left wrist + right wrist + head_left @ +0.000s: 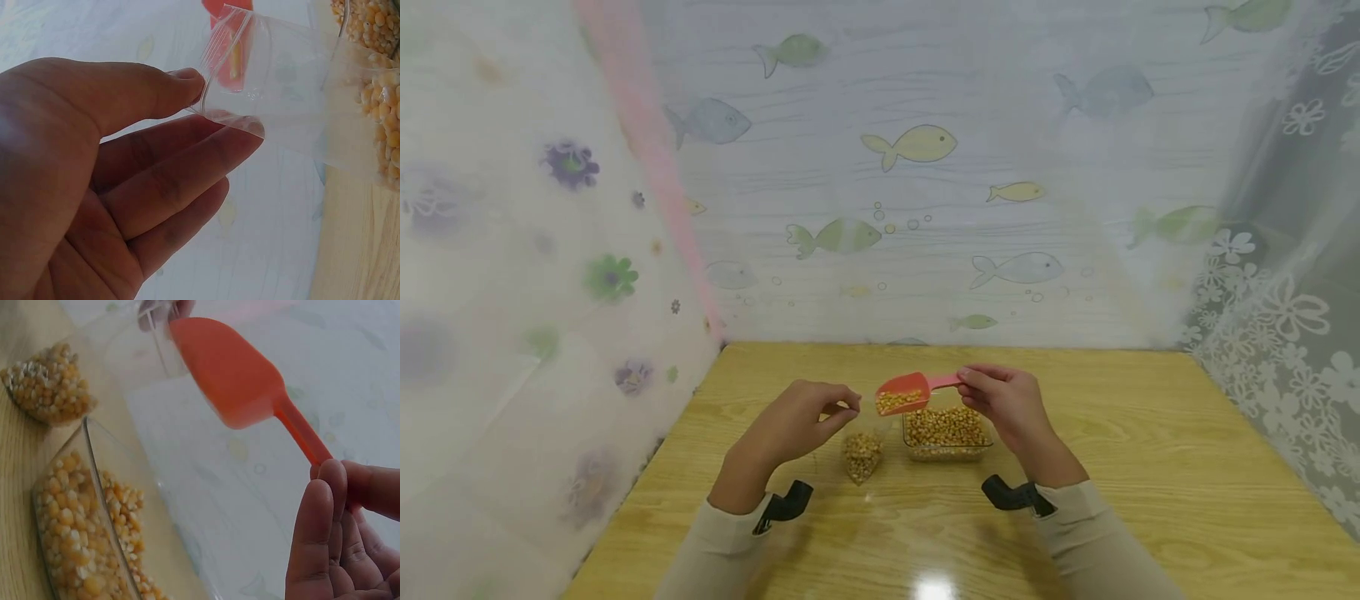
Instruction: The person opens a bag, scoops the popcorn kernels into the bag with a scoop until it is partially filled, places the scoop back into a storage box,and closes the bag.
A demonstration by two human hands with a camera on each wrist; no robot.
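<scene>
1. The right hand (1011,404) pinches the end of the handle of the red scoop (904,390) between the thumb and the fingertips (325,506). The handle goes out from the fingers to the left, and the bowl of the scoop is the far end, away from the grip.
2. The bowl of the scoop carries yellow corn kernels (898,401). It is in the air, above the gap between the bag and the container, close to the mouth of the bag.
3. The left hand (797,421) pinches the upper rim of the clear plastic bag (294,112) between the thumb and the index finger (212,162). The other fingers are loosely bent under it and do not touch the bag.
4. The bag hangs down from this grip, and the mouth is held open toward the scoop. In the left wrist view the red of the scoop shows through the plastic just behind the rim.
5. The bottom of the bag is already filled with kernels and rests on the wooden table (1150,433), below and a little to the right of the left hand.
6. Just beside the bag, to its right, stands a clear rectangular container (945,435) full of kernels. It is under and a little in front of the right hand.
7. Both forearms wear beige sleeves (1093,533), each with a black wrist camera mount.
8. Behind the table hangs a curtain printed with fish (917,143).
</scene>
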